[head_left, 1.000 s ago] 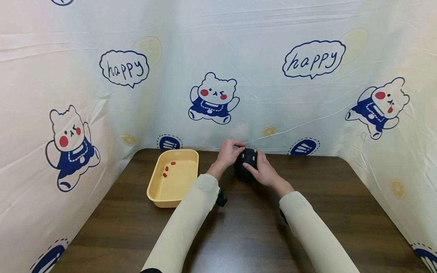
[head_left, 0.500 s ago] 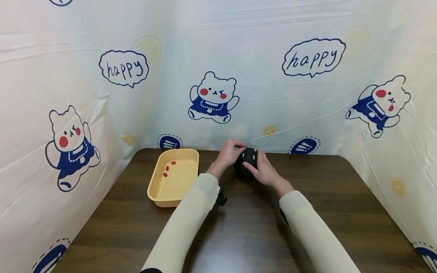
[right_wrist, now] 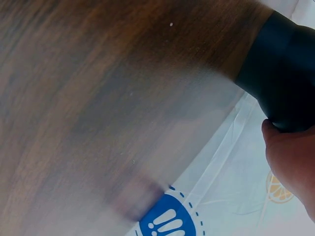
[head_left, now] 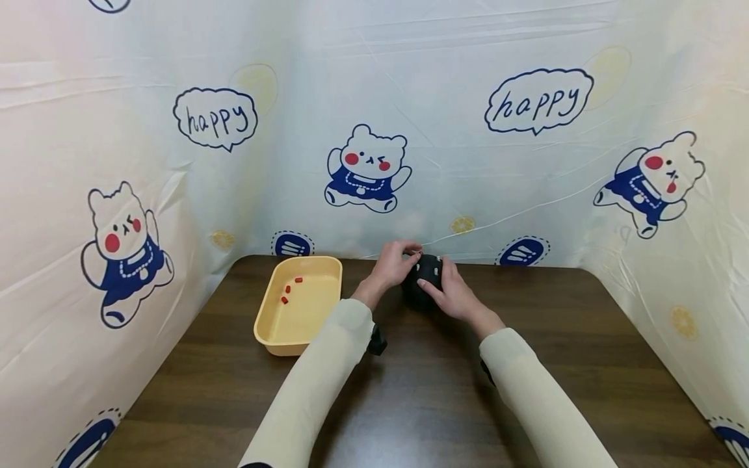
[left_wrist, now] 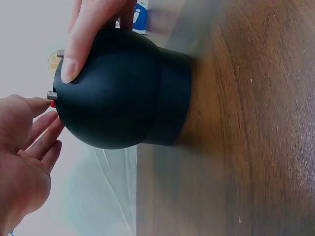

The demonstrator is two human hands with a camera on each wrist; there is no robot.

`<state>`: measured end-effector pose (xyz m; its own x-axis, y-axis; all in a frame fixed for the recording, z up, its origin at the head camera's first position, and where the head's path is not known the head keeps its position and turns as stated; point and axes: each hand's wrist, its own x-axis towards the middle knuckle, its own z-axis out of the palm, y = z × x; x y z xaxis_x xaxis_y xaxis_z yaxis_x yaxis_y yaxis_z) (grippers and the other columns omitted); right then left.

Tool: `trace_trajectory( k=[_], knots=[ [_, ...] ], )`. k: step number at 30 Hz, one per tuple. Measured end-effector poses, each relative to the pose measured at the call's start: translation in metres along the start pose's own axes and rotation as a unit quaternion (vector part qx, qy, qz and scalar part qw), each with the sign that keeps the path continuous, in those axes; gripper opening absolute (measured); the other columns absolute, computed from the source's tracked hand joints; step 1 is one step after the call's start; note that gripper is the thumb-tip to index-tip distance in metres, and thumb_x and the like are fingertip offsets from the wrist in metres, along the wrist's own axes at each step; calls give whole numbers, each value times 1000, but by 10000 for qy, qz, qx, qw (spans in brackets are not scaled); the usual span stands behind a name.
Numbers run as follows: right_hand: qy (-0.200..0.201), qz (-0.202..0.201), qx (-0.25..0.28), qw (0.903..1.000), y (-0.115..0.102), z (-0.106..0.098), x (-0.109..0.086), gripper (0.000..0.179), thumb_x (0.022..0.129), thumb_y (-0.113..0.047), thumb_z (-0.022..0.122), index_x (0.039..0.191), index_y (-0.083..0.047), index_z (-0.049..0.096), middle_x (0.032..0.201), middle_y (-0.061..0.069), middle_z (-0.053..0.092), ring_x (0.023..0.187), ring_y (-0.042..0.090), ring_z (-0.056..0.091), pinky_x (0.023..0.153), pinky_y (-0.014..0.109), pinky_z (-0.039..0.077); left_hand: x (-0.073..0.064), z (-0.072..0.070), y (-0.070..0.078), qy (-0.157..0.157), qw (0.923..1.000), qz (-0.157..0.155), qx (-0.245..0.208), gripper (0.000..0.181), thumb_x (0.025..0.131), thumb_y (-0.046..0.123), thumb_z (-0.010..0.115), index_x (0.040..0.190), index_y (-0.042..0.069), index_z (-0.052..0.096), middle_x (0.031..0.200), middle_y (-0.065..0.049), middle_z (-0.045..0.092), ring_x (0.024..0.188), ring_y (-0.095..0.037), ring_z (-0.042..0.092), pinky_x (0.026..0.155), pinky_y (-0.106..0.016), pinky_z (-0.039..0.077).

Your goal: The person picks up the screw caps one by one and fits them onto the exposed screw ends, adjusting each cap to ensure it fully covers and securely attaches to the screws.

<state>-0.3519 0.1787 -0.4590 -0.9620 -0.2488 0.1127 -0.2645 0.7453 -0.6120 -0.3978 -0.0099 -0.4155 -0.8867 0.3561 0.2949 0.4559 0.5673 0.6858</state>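
Note:
A black, rounded piece (head_left: 417, 296) with a narrower collar stands on the table at the back, collar down. Short metal threaded studs (left_wrist: 51, 95) stick out of its top. My right hand (head_left: 458, 294) grips it from the right, thumb on the near side, as the left wrist view also shows. At the top edge my left hand (head_left: 391, 265) pinches a small red piece (left_wrist: 52, 103) beside a stud. Most of that red piece is hidden by the fingertips. The right wrist view catches only the collar side and part of the right hand (right_wrist: 295, 164).
To the left of the hands sits a yellow tray (head_left: 287, 350) with several small red pieces (head_left: 288, 289) in it. Behind the brown wooden table (head_left: 421, 403) hangs a printed curtain (head_left: 445, 130), close to the black piece.
My left fingertips have shifted slightly at the top of the black piece, and a speck of red shows there now. The right hand keeps its hold.

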Motion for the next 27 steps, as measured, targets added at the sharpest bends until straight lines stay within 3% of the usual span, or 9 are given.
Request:
trace_trajectory(
  k=[9,20,24,27],
  knots=[
    [93,-89,20,9999,3,0,2,96,102,-60,49,160,1,2,156,31,25,139,43,41,114,58,36,-5,-17,3,-212,9993,18,294,24,104,16,61,125,8,70,121,-7,70,112,-22,64,97,-39,54],
    [52,-67,-35,10000,3,2,2,97,102,-61,49,160,0,2,156,30,25,140,43,40,116,58,34,-14,-36,-7,-471,9951,-117,858,24,103,18,63,125,11,69,124,-6,69,114,-22,62,100,-38,52],
    [62,-69,-40,9999,3,0,2,96,102,-61,49,160,0,3,157,30,25,140,42,40,116,58,33,-18,-40,-7,-546,9903,-124,1270,29,103,21,63,130,11,66,130,-7,66,120,-25,59,107,-41,47],
    [26,-34,-68,10000,3,-1,1,98,101,-63,48,160,1,1,158,30,22,142,43,38,117,58,32,-22,-42,-7,-642,9820,-163,1767,34,104,27,62,135,14,64,135,-6,63,123,-25,56,111,-44,44]
  ],
)
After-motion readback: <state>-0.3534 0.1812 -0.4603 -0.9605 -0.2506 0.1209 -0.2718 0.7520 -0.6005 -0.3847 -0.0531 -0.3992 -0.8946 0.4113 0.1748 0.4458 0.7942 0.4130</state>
